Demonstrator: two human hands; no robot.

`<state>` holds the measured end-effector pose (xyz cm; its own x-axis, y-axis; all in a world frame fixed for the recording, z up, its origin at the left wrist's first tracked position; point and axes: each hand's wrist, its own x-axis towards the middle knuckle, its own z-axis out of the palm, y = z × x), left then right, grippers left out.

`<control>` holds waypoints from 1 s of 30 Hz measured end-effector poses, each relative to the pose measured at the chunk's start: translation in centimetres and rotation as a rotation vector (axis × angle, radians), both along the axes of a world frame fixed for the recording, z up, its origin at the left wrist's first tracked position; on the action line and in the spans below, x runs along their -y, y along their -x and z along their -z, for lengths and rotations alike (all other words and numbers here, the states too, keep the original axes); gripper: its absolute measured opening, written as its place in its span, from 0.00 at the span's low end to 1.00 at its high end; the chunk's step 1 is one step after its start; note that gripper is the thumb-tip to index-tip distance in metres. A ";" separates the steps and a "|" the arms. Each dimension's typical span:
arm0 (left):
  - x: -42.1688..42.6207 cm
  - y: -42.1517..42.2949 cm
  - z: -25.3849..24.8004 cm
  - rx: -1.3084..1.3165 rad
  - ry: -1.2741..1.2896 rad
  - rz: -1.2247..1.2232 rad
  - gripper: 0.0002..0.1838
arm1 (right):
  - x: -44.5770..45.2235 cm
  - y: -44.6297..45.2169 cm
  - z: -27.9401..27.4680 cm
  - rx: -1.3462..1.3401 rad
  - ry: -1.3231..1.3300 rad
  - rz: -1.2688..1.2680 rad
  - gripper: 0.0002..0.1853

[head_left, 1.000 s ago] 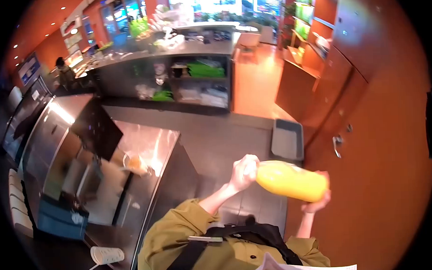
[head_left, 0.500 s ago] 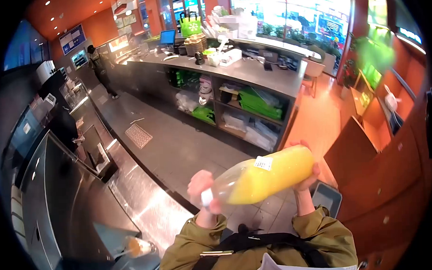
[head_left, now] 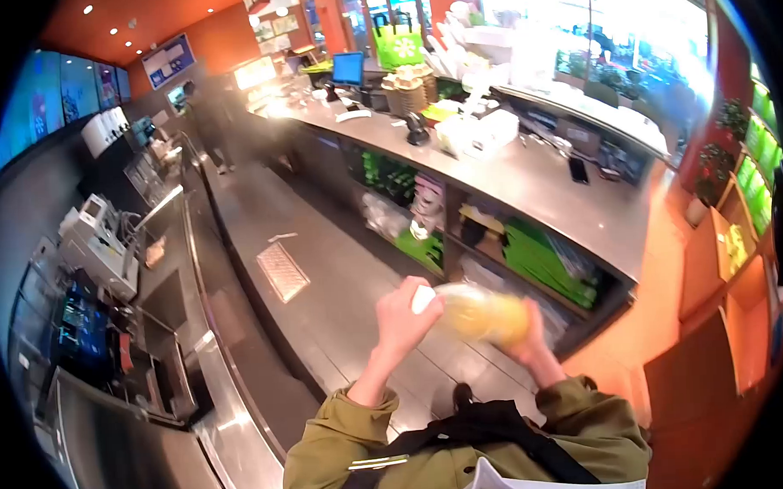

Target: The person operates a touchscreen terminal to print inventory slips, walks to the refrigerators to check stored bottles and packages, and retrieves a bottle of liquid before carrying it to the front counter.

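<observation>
A clear plastic bottle [head_left: 486,315] of yellow liquid is held out in front of me on its side, smeared by motion. Its white cap [head_left: 423,299] points to the left. My left hand [head_left: 401,313] is closed around the neck at the cap. At the other end, my right hand [head_left: 531,336] grips the base, its fingers partly hidden behind the bottle and blurred. Grey floor tiles lie below the bottle, with the shelved counter just beyond it.
A long counter [head_left: 563,206] carries a monitor [head_left: 347,69], a green bag [head_left: 399,46] and stacked cup carriers [head_left: 409,90]. Green packets [head_left: 543,265] fill its shelves. A steel worktop [head_left: 243,444] runs along the left. Another person [head_left: 208,126] stands far back in the aisle.
The bottle has moved up and farther from me, now appearing smaller and blurred, with both hands still on it. My view has turned, shifting the counter rightward and lower.
</observation>
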<state>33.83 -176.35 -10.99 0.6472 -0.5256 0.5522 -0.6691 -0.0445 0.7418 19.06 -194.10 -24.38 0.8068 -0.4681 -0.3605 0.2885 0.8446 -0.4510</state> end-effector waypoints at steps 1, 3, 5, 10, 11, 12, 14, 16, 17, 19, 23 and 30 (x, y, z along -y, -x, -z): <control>0.7 -2.2 -2.6 0.241 0.150 -0.038 0.15 | 1.9 -4.4 -5.0 0.201 0.272 0.051 0.31; 0.9 -7.3 -5.7 0.607 0.376 -0.022 0.17 | 3.8 -11.7 -12.1 0.542 0.347 0.091 0.35; 0.7 -12.9 -4.2 0.745 0.627 0.096 0.21 | 5.5 -19.2 -13.5 0.745 0.577 0.066 0.35; 1.6 -26.3 8.4 -0.238 0.101 -0.572 0.18 | 9.0 -36.7 4.4 -0.044 0.225 -0.405 0.24; 0.6 -28.6 11.4 -0.416 -0.030 -0.610 0.18 | 8.0 -37.2 5.7 -0.155 -0.016 -0.682 0.21; -1.1 -30.7 13.4 -0.417 -0.255 -0.599 0.17 | 7.5 -39.1 16.5 -0.084 -0.100 -0.872 0.22; -2.4 -38.6 13.0 -0.327 -0.460 -0.595 0.15 | 4.6 -42.1 11.6 -0.230 0.499 -0.976 0.26; -1.6 -45.5 9.0 -0.217 -0.445 -0.573 0.14 | 5.4 -52.1 12.1 0.041 -0.449 -1.243 0.21; -0.9 -49.2 5.8 -0.124 -0.308 -0.619 0.14 | 5.9 -58.0 8.0 -0.009 -0.335 -0.993 0.21; 0.5 -55.1 -1.0 0.109 0.069 -0.532 0.13 | 6.7 -68.5 -2.1 0.052 0.070 -0.597 0.28; 3.2 -66.2 -3.0 0.858 0.715 -0.262 0.23 | 8.5 -80.6 -14.6 0.715 0.461 -0.158 0.39; 4.2 -89.2 9.1 -0.321 -0.323 -0.584 0.16 | 10.9 -98.2 13.1 -0.117 -0.324 -0.949 0.24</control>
